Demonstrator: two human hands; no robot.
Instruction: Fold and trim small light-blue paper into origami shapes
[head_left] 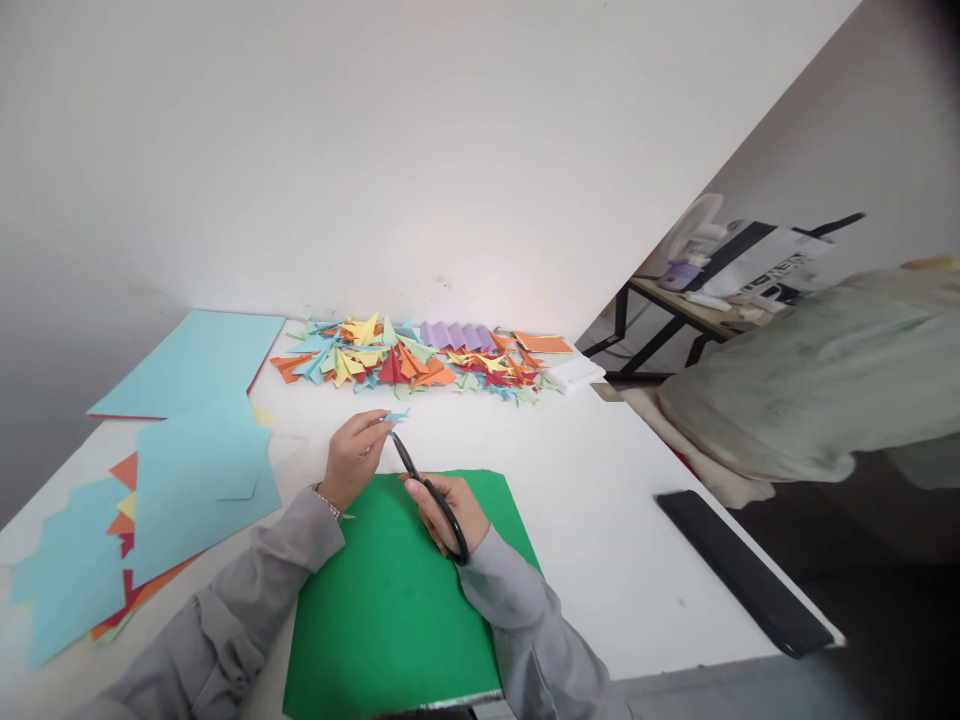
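Note:
Between the thumb and fingers of my left hand (351, 462) is a small blue folded paper piece (398, 416); its exact shape is too small to make out. My right hand (454, 508) grips a pair of black-handled scissors (405, 455), their tip pointing up and left, close to that paper. Whether the blades touch it I cannot tell. Both hands are over the far part of a green sheet or board (397, 630). Beyond them lies a long heap of colourful folded paper shapes (394, 365), several of them like little planes or stars.
Blue paper sheets (199, 480) and coloured offcuts lie at the left, with a large blue sheet (187, 365) behind. A purple pleated paper (457, 337) rests by the wall. A black bar-shaped object (742, 570) lies along the right edge. A person (825, 380) is to the right.

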